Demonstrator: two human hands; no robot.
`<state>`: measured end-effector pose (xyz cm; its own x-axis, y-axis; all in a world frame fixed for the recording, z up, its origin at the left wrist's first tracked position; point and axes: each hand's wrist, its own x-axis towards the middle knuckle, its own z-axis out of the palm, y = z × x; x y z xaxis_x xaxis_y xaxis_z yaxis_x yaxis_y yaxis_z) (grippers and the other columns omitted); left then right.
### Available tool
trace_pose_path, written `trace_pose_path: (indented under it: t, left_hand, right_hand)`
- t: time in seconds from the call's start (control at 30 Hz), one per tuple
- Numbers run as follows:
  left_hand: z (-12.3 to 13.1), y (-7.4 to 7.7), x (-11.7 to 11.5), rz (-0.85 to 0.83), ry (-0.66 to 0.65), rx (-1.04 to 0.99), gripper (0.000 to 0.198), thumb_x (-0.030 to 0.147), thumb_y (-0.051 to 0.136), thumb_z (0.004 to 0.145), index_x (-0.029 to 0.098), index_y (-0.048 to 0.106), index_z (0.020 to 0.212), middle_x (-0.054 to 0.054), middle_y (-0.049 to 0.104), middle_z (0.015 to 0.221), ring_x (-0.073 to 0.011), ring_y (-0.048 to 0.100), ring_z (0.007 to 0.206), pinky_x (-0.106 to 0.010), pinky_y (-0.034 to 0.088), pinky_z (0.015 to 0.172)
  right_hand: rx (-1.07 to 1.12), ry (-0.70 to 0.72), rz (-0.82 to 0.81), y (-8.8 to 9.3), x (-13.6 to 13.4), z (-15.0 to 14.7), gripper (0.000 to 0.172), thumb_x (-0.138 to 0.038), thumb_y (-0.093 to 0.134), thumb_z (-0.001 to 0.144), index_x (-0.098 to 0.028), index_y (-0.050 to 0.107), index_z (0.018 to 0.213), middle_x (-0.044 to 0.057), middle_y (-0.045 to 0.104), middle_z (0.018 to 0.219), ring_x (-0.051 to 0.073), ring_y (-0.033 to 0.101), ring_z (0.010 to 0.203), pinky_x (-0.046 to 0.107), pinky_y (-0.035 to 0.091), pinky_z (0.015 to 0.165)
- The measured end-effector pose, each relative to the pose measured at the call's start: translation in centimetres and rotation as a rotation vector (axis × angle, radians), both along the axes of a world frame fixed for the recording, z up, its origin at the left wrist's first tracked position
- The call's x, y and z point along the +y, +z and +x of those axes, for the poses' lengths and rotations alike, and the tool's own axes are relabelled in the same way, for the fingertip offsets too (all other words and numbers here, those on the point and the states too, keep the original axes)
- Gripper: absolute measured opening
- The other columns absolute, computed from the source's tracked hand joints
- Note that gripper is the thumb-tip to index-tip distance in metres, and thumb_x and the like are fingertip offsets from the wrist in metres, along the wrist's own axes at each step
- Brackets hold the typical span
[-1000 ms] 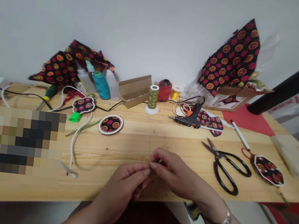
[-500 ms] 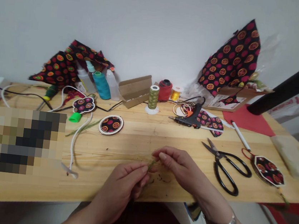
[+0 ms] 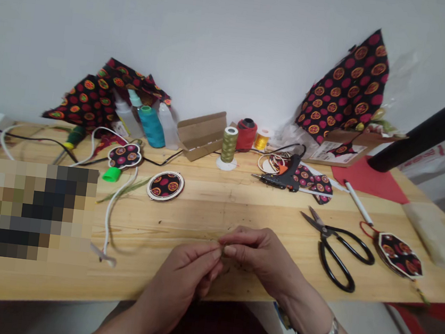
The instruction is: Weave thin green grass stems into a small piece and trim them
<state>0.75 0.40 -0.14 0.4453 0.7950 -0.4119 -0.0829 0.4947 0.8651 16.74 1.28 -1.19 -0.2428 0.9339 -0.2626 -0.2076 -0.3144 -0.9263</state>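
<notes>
My left hand [image 3: 190, 270] is closed in a pinch near the table's front edge, on a thin bundle of green thread [image 3: 224, 247], of which only a sliver shows. From the right, my right hand [image 3: 259, 251] pinches the same thread, its thumb and fingertips meeting those of the left. Dark scraps lie on the wood below the fingers. Beyond the hands lies a round fabric-covered disc [image 3: 165, 186] with a pale rim. Black-handled scissors [image 3: 329, 234] rest with blades apart, right of my right hand.
A glue gun [image 3: 285, 179] lies behind, near a green thread spool [image 3: 228, 145], a red spool [image 3: 246, 135] and an open cardboard box [image 3: 202, 135]. An octagonal fabric piece [image 3: 399, 254] sits at right. A white cord [image 3: 108, 218] runs down the left; a blurred patch hides items there.
My right hand has come down and slightly left, its fingertips closing in against my left fingers. The green thread that showed between them is now mostly covered. My left hand stays in place.
</notes>
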Motion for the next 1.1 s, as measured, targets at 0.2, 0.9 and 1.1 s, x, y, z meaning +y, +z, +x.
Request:
trace_pose_path:
  t: [0.2, 0.9, 1.1]
  left_hand:
    - [0.1, -0.1, 0.0, 0.007, -0.035, 0.006, 0.03, 0.034, 0.051, 0.085, 0.015, 0.056, 0.062, 0.006, 0.034, 0.054, -0.0087, 0.023, 0.049, -0.025, 0.015, 0.046]
    - [0.6, 0.3, 0.2, -0.126, 0.096, -0.125, 0.025, 0.03, 0.061, 0.079, 0.012, 0.059, 0.062, 0.003, 0.047, 0.058, -0.0046, 0.027, 0.046, -0.019, 0.018, 0.043]
    - [0.4, -0.2, 0.1, -0.073, 0.046, -0.069, 0.023, 0.03, 0.058, 0.081, 0.014, 0.061, 0.065, 0.004, 0.048, 0.057, -0.0052, 0.031, 0.046, -0.02, 0.021, 0.044]
  right_hand:
    - [-0.015, 0.001, 0.034, 0.1, 0.1, 0.0, 0.005, -0.022, 0.074, 0.063, -0.019, 0.074, 0.068, -0.002, 0.058, 0.064, 0.009, 0.049, 0.059, 0.023, 0.036, 0.057]
    - [-0.285, -0.135, 0.065, 1.0, 0.2, -0.8, 0.019, -0.025, 0.065, 0.067, -0.016, 0.055, 0.054, -0.004, 0.051, 0.051, 0.009, 0.042, 0.052, 0.023, 0.034, 0.053]
    - [-0.355, -0.1, 0.154, 1.0, 0.2, -0.6, 0.018, -0.026, 0.062, 0.07, -0.016, 0.055, 0.057, -0.002, 0.054, 0.056, 0.01, 0.047, 0.056, 0.024, 0.037, 0.055]
